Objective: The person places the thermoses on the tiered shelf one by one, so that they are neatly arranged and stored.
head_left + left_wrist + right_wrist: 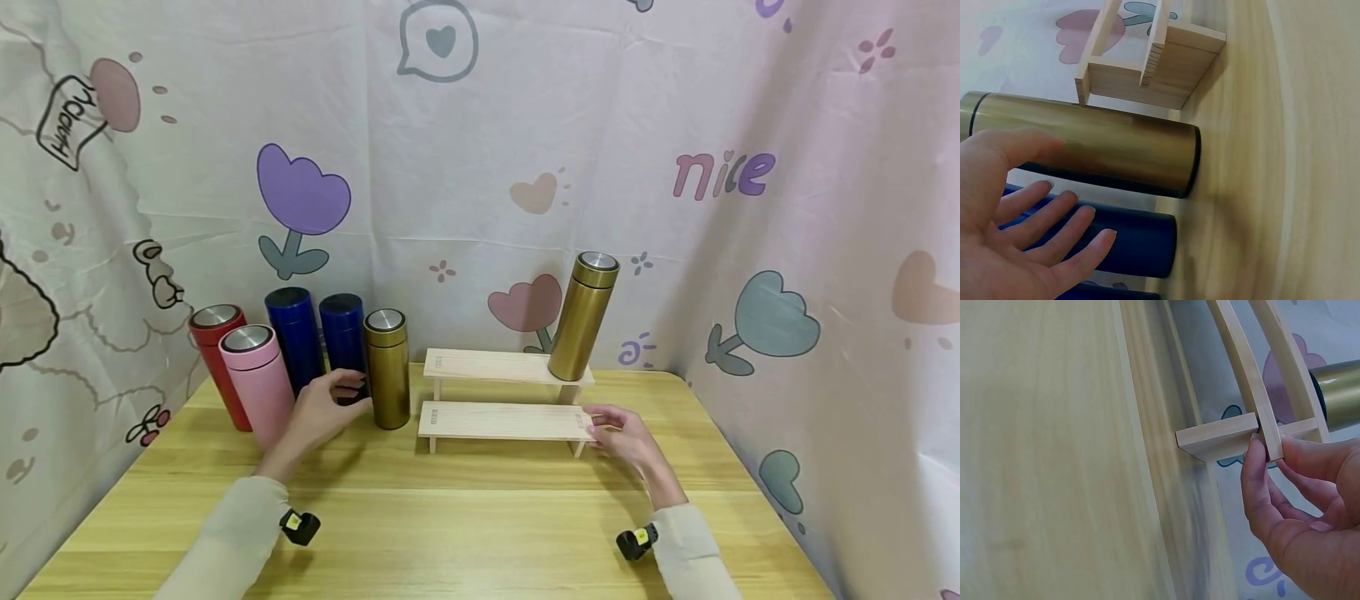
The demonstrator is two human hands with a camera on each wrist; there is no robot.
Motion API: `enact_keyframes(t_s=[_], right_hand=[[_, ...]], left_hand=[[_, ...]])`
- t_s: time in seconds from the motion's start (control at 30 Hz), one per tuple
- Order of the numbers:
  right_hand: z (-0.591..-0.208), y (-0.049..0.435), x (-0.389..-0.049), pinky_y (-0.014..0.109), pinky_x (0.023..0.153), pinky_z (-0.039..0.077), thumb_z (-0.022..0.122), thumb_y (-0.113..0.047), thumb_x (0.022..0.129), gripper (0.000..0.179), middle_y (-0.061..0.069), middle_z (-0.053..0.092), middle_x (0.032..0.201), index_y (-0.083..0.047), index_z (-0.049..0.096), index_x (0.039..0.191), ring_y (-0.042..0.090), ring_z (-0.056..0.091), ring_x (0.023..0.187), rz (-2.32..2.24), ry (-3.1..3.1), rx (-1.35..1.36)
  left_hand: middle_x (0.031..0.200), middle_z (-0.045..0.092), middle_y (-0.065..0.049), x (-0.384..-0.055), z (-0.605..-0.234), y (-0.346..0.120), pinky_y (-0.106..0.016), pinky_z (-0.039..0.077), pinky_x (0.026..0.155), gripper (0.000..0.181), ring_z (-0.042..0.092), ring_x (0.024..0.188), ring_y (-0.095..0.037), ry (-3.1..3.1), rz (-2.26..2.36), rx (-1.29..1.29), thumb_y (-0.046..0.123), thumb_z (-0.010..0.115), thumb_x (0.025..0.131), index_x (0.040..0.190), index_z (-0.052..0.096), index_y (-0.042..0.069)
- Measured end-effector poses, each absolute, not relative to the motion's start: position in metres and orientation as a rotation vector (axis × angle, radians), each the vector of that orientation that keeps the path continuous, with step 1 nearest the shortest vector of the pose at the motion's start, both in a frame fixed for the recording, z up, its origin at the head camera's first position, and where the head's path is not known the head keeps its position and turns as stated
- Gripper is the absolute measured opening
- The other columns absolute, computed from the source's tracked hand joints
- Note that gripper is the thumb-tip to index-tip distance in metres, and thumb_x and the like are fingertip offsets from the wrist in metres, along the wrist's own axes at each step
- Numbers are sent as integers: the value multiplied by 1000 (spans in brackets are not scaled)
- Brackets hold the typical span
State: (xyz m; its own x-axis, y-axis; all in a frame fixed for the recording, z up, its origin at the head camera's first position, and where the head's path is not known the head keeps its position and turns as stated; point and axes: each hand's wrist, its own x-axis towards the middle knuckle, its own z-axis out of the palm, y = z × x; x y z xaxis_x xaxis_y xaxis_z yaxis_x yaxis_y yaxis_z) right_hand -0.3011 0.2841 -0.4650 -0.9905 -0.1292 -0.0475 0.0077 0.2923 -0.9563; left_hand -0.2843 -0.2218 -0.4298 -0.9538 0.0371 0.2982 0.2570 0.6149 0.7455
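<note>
My left hand (324,410) reaches between the bottles with its fingers spread and relaxed, holding nothing. Its thumb overlaps a gold thermos bottle (1116,144) in the left wrist view, while the other fingers lie in front of a blue bottle (1135,240). That gold bottle stands upright on the table, left of a two-step wooden shelf (506,421). Thumb and fingers of my right hand (1304,506) pinch the right end of the lower step's board. A second gold thermos bottle (585,321) stands at the right end of the upper step.
A red bottle (217,367), a pink bottle (258,383) and two blue bottles, one of them taller (295,337), stand grouped at the table's left. Behind the wooden table (465,533) hangs a patterned cloth (465,167).
</note>
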Motion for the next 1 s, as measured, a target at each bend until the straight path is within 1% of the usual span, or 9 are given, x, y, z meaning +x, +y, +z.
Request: enact_keyframes(t_s=[0.1, 0.2, 0.33, 0.47, 0.67, 0.8, 0.9, 1.0], right_hand=[[-464, 283, -301, 30, 84, 64, 65, 5, 95, 48, 27, 61, 123, 12, 52, 141, 14, 66, 93, -1778, 2464, -109], [-463, 283, -299, 30, 84, 63, 66, 4, 95, 47, 30, 61, 127, 11, 54, 140, 16, 66, 98, -1736, 2511, -116], [-462, 282, -299, 27, 84, 62, 68, 1, 95, 47, 31, 61, 129, 10, 55, 140, 19, 66, 104, -1697, 2553, -123], [-460, 281, -298, 27, 84, 61, 68, 1, 94, 47, 30, 62, 127, 9, 57, 138, 21, 66, 106, -1690, 2566, -109], [-461, 281, -298, 28, 85, 61, 68, 2, 94, 45, 30, 62, 127, 8, 58, 138, 26, 66, 109, -1680, 2580, -101], [-463, 283, -299, 30, 85, 62, 68, 1, 95, 45, 31, 61, 129, 9, 57, 138, 31, 65, 113, -1667, 2590, -112], [-464, 283, -300, 30, 85, 62, 68, 2, 94, 46, 31, 61, 130, 9, 57, 138, 31, 65, 113, -1655, 2602, -118], [-463, 283, -299, 29, 85, 62, 68, 1, 94, 46, 31, 62, 129, 8, 57, 138, 29, 66, 111, -1656, 2606, -119]], left_hand=[[135, 65, -28, -286, -434, -222, -59, 55, 101, 56, 68, 118, -44, -2616, -1274, -228, 17, 78, 92, 140, 57, -2], [140, 62, -28, -288, -438, -222, -60, 54, 103, 62, 65, 122, -46, -2641, -1281, -212, 20, 78, 92, 146, 52, 0], [144, 58, -28, -290, -442, -220, -58, 55, 101, 67, 64, 124, -47, -2648, -1313, -204, 22, 77, 92, 149, 49, 1], [146, 56, -29, -292, -444, -217, -57, 55, 102, 70, 62, 127, -48, -2645, -1364, -202, 23, 78, 92, 150, 47, 0], [150, 52, -30, -297, -450, -214, -58, 52, 107, 76, 59, 130, -50, -2672, -1410, -178, 27, 78, 92, 152, 42, -2], [153, 47, -30, -302, -454, -212, -58, 49, 111, 84, 54, 135, -49, -2696, -1463, -142, 35, 77, 93, 156, 36, -2], [156, 44, -31, -307, -460, -210, -57, 47, 113, 89, 51, 139, -50, -2697, -1502, -138, 41, 76, 93, 158, 32, -2], [158, 40, -31, -311, -464, -209, -58, 44, 116, 92, 47, 141, -51, -2694, -1536, -152, 42, 75, 93, 159, 28, -1]])
